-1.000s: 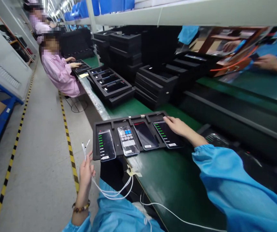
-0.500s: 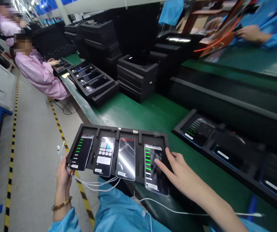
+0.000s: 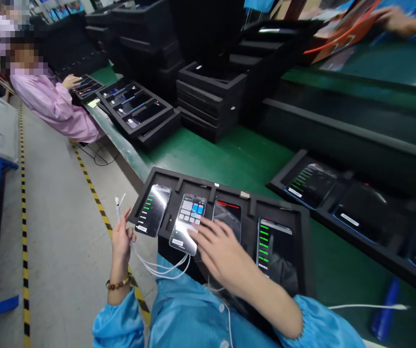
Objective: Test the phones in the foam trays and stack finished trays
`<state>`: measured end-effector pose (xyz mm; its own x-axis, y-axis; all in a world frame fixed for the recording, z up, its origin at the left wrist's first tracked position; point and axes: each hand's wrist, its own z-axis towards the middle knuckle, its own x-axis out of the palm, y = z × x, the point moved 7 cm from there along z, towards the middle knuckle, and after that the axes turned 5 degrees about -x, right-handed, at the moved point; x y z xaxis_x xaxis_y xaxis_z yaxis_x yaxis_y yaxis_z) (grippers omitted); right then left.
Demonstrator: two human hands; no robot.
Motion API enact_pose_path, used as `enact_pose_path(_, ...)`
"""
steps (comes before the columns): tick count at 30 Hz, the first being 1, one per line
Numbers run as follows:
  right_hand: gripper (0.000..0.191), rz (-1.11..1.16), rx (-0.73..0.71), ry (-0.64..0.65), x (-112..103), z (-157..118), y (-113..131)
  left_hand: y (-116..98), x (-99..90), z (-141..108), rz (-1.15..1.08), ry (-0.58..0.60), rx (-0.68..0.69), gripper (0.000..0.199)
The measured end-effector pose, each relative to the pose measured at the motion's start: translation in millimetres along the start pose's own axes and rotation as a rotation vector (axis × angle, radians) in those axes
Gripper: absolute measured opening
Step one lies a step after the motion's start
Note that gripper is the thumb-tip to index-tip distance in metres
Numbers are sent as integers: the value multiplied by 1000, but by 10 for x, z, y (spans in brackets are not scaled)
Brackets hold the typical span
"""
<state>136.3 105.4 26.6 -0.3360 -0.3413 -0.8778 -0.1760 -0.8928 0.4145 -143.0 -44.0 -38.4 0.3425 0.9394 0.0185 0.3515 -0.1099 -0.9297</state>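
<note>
A black foam tray (image 3: 225,189) lies tilted in front of me with phones in its compartments. My left hand (image 3: 121,241) is closed at the tray's left corner around a white cable (image 3: 159,273), whose plug ends stick up above the fingers. My right hand (image 3: 222,249) is open, fingers stretched, with the fingertips at the screen of the second phone (image 3: 188,222), which shows a panel of tiles. It partly covers the third phone (image 3: 227,212), which has red text. The leftmost phone (image 3: 153,210) and rightmost phone (image 3: 275,246) show green lines.
Another tray of phones (image 3: 349,212) lies at right on the green table (image 3: 208,157). A blue pen-like object (image 3: 385,309) is at lower right. Stacked black trays (image 3: 211,101) stand behind. A person in pink (image 3: 51,96) works at left; a blue-sleeved person's hand (image 3: 398,21) is far right.
My right hand has moved left from the rightmost phone to the second phone. The tray and my left hand sit further right in view; the second phone's tile panel looks different.
</note>
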Motion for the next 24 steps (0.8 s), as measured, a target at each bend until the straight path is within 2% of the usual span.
enact_pose_path(3,49,-54,176,-103,-118,-97,-307,-169,-272,-152,-7,-136,150,61)
enact_pose_path(5,48,-11,202,-107,-194,-178,-366,-272,-366,-277,20,-91,203,63)
enact_pose_path(7,47,67,173,-76,-239,-258,-315,-346,-356,-404,62,35,204,66)
enact_pose_path(11,44,179,123,-45,-293,-451,-148,-406,-89,-628,78,333,141,59)
enact_pose_path(14,43,202,145,-31,-291,-594,-133,-394,178,-736,28,494,109,58)
enact_pose_path(17,42,178,213,-31,-272,-692,-245,-278,426,-845,111,660,24,56)
enact_pose_path(20,42,112,305,-64,-282,-751,-423,-140,593,-993,191,799,-83,51)
enact_pose_path(24,47,25,419,-157,-382,-811,-567,-25,733,-1202,99,925,-134,56)
